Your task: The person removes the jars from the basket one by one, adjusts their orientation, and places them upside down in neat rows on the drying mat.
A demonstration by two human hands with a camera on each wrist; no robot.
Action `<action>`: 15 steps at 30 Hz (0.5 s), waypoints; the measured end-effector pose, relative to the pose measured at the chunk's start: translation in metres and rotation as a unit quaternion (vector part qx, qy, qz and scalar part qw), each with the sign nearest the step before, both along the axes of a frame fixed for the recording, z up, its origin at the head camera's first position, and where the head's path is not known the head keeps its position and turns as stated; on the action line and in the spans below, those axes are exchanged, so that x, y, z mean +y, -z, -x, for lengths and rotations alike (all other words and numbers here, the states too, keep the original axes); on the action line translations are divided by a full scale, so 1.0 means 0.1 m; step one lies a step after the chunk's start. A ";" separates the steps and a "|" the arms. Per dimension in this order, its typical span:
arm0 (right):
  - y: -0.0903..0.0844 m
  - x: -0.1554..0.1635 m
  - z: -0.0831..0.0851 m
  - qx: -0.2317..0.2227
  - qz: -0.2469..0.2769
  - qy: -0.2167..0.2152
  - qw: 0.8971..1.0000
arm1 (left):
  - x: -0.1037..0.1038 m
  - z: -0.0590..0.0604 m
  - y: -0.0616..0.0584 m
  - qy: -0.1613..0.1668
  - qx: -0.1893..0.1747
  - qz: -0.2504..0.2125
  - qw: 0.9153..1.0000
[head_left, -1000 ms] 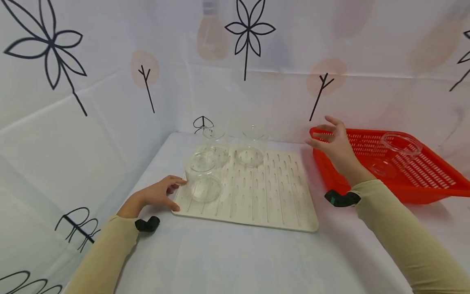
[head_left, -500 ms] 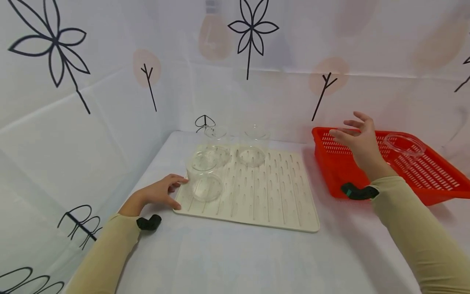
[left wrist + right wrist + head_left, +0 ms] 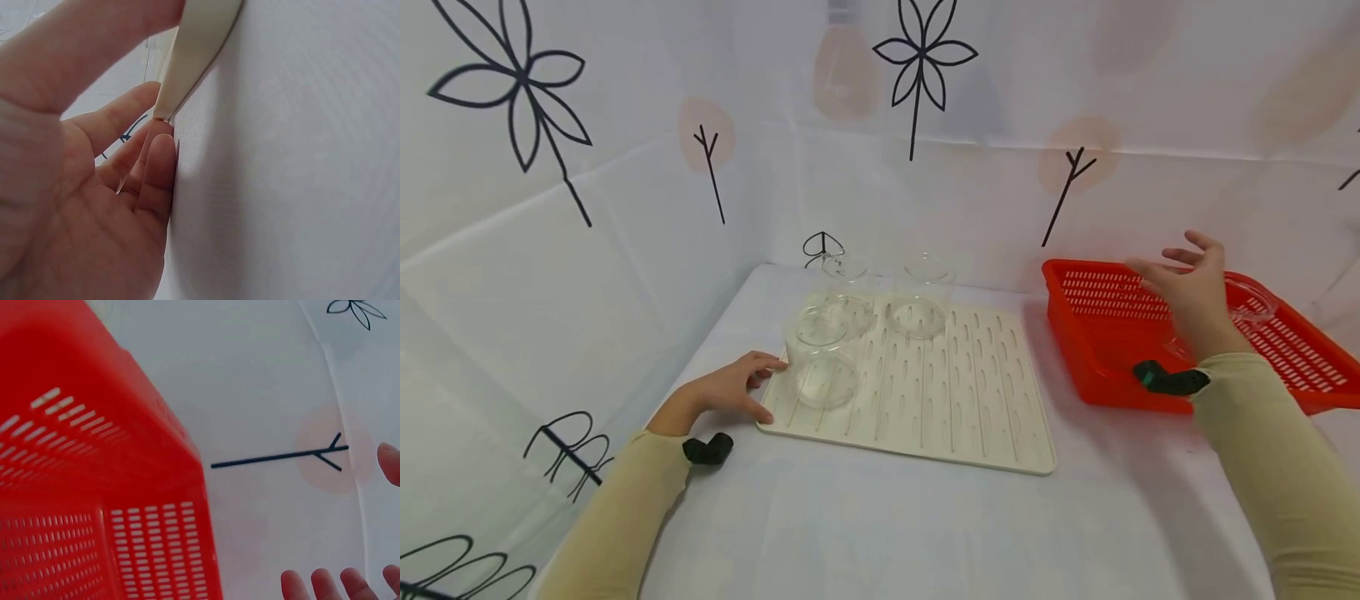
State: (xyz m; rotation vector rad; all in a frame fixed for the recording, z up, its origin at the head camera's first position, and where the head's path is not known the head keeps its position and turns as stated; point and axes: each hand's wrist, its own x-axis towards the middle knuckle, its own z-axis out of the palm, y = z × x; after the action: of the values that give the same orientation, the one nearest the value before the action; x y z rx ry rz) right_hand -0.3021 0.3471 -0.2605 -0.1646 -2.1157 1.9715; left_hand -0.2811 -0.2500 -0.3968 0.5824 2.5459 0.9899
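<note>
My left hand rests loose-fingered on the cream drying mat's corner, lower left, while my right hand hovers fingers-spread over the red basket at right, gripping nothing.

A white cloth covers the work surface across the lower half of the head view. A white printed sheet forms the back and left walls.

Prints on the sheet:
- Black outline flower, upper left.
- Second black flower, top centre.
- Pale pink bulb shape, just left of the second flower.
- Twig on a pink disc, left of centre.
- Second twig on a pink disc, right of centre.
- Black loop motif, lower left.
</note>
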 end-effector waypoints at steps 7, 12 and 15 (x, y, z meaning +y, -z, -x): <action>-0.02 0.26 0.04 -0.049 -0.013 0.043 0.998 | 0.00 -0.01 -0.04 -0.013 -0.012 0.010 1.000; 0.02 0.40 0.04 -0.065 -0.033 0.061 0.995 | 0.01 -0.01 -0.03 -0.013 -0.015 0.009 1.000; 0.05 0.49 0.04 -0.074 -0.030 0.067 0.995 | 0.01 -0.01 -0.03 -0.013 -0.013 0.009 1.000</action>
State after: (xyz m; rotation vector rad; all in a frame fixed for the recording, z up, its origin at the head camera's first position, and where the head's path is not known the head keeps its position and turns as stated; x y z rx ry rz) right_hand -0.3058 0.3964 -0.2652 -0.4416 -2.1878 1.8704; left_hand -0.2800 -0.2493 -0.3934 0.5299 2.5424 0.9746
